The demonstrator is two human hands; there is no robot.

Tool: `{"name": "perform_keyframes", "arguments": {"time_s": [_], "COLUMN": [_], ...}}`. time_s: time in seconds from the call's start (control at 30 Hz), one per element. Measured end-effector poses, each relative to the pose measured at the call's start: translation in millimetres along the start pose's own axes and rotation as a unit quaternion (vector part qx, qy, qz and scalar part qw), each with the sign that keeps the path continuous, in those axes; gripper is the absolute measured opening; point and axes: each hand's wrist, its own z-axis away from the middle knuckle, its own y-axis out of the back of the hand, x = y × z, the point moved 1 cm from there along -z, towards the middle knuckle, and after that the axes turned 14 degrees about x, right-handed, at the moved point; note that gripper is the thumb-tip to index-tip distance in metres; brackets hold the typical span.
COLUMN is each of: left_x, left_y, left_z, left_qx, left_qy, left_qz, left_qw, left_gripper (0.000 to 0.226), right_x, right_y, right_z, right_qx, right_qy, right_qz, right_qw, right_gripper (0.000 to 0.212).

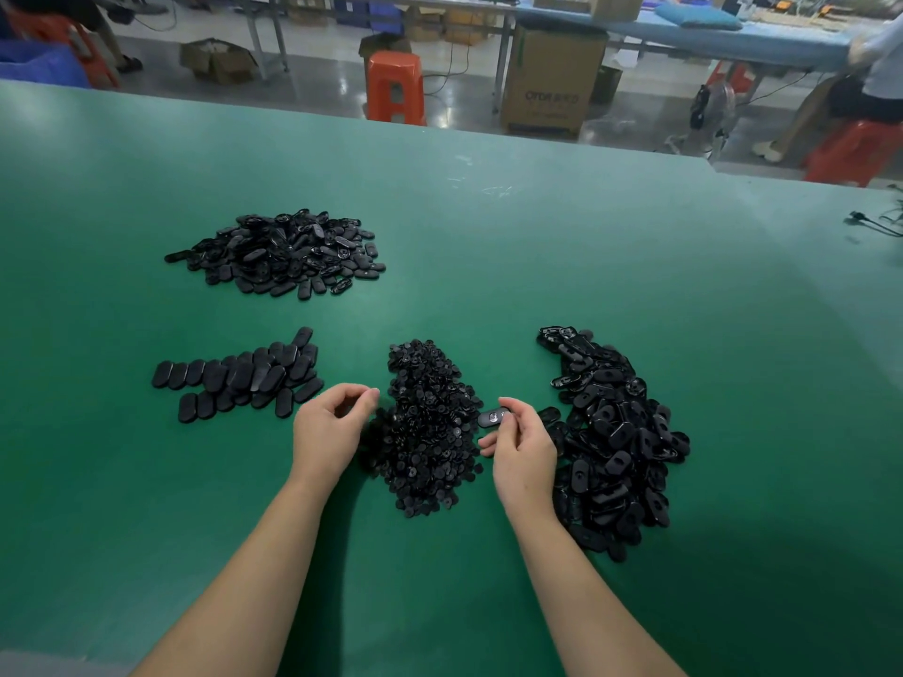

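My right hand [522,444] pinches one black oval shell [491,418] at the right edge of a heap of small round black parts [427,427]. My left hand [332,427] hovers at that heap's left edge with its fingers curled towards the thumb; whether it holds a small part cannot be told. A pile of open black oval shells [613,439] lies to the right of my right hand. Closed oval pieces lie in overlapping rows [239,376] to the left.
A further heap of black oval parts [283,254] lies farther back left on the green table [488,246]. Cables [877,222] lie at the table's right edge. Beyond the far edge stand an orange stool [395,85], a cardboard box [549,80] and a seated person [879,70].
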Motion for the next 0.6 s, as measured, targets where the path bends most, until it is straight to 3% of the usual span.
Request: {"name": "perform_keyframes", "arguments": {"time_s": [0.23,0.6], "left_x": [13,51], "left_y": [-1,-46], "left_z": [-4,27], "left_qx": [-0.006,-0.123], "left_qy": [0.06,0.074], "left_qz": [0.094,0.139], "left_qw": [0.994,0.98], "left_gripper": [0.009,0.015], "right_x": [1,2], "right_y": [0,0], "right_z": [-1,-1], "right_qx": [0.0,0.007], "right_qy": [0.008,-0.008], "right_qz": [0.011,-0.025], "right_qw": [1.0,1.0], "right_gripper": [0.022,0.026]}}
